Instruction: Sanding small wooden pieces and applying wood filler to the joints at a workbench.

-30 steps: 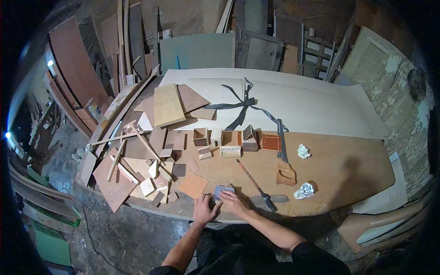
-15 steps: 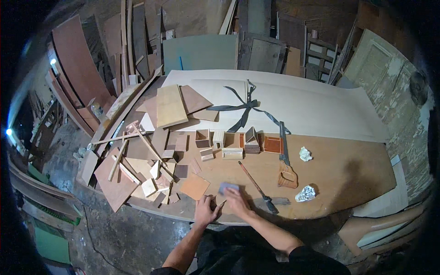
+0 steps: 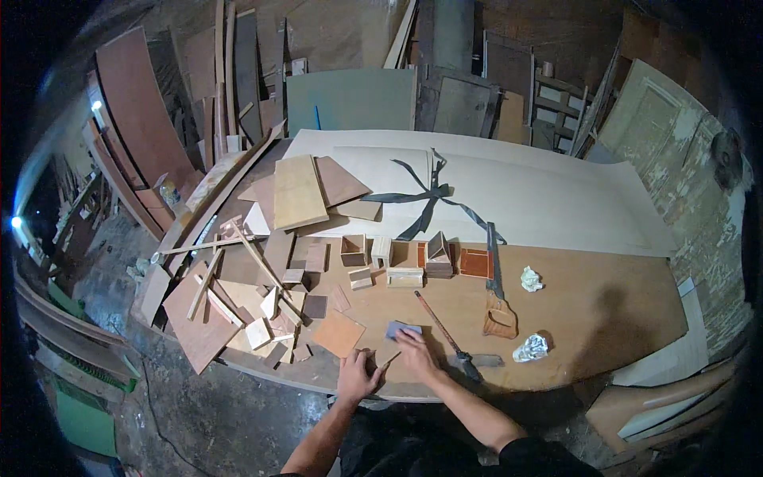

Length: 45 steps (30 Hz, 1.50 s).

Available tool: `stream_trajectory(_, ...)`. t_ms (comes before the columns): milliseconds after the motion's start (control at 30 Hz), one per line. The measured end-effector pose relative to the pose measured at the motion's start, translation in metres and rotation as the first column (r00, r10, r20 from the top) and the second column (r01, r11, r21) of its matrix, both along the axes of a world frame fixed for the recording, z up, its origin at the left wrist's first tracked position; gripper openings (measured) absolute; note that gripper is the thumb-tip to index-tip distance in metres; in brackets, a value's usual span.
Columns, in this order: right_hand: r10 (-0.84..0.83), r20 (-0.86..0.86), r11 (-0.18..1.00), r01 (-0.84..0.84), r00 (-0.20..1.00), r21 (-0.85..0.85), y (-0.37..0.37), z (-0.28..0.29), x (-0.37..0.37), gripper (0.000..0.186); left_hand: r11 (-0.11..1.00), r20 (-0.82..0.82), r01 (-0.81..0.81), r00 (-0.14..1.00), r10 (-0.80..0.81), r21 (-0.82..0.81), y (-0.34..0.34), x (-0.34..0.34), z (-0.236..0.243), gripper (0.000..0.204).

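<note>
The pad point(image 3: 402, 327) lies just below the centre of the frame, on the near part of the counter point(image 3: 572, 334); it is small, flat and blue-grey, roughly rectangular, with its lower right part covered by fingers. The right hand point(image 3: 415, 350) holds it, fingers laid over it close together. To its lower left, the left hand point(image 3: 358, 377) grips a stick point(image 3: 390, 360), slim and pale brown, one end poking out toward the right hand; how much the palm hides I cannot tell. Just above the left hand lies an orange square point(image 3: 338, 333), flat and turned on a corner. Right of the pad, a rod point(image 3: 433, 314) slants down to a dark end beside a grey strip point(image 3: 482, 361). Farther right are a saw point(image 3: 500, 319) with a wooden handle and crumpled foil point(image 3: 531, 348). Small boxes point(image 3: 354, 251) stand in the middle of the frame; wood scraps point(image 3: 258, 334) pile up at left. A white sheet point(image 3: 556, 191) spreads behind, crossed by a black ribbon point(image 3: 435, 192).
</note>
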State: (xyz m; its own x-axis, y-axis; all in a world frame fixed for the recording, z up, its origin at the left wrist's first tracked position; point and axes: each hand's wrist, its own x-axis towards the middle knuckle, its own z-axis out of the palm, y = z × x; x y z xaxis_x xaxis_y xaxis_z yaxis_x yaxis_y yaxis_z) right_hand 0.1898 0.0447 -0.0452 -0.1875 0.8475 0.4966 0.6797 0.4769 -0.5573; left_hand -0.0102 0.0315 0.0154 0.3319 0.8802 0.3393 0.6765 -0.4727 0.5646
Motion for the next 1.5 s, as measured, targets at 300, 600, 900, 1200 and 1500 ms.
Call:
stream_trajectory(300, -0.061, 0.075, 0.998, 0.063, 0.995, -0.022, -0.005, 0.025, 0.000, 0.037, 1.000, -0.040, -0.017, 0.999, 0.016, -0.026, -0.001, -0.003, 0.000, 0.047)
stream_trajectory(600, 0.016, 0.135, 0.996, -0.004, 0.991, -0.092, -0.017, 0.036, -0.005, 0.037, 0.999, -0.043, -0.033, 0.999, 0.032, -0.012, -0.001, -0.003, 0.003, 0.047)
stream_trajectory(900, -0.120, 0.023, 0.992, 0.120, 0.993, -0.030, -0.001, 0.030, 0.014, 0.033, 0.999, -0.064, -0.021, 0.998, 0.018, -0.034, -0.003, -0.004, 0.002, 0.048)
stream_trajectory(1200, -0.013, 0.183, 0.998, 0.023, 0.983, -0.055, -0.009, 0.026, 0.033, 0.041, 0.996, -0.050, -0.031, 0.998, 0.027, -0.081, -0.002, -0.003, 0.005, 0.048)
stream_trajectory(1500, 0.164, 0.184, 0.986, -0.168, 0.969, 0.009, -0.015, 0.029, 0.022, 0.034, 0.998, -0.073, -0.050, 0.996, 0.048, -0.026, -0.002, -0.003, 0.008, 0.050)
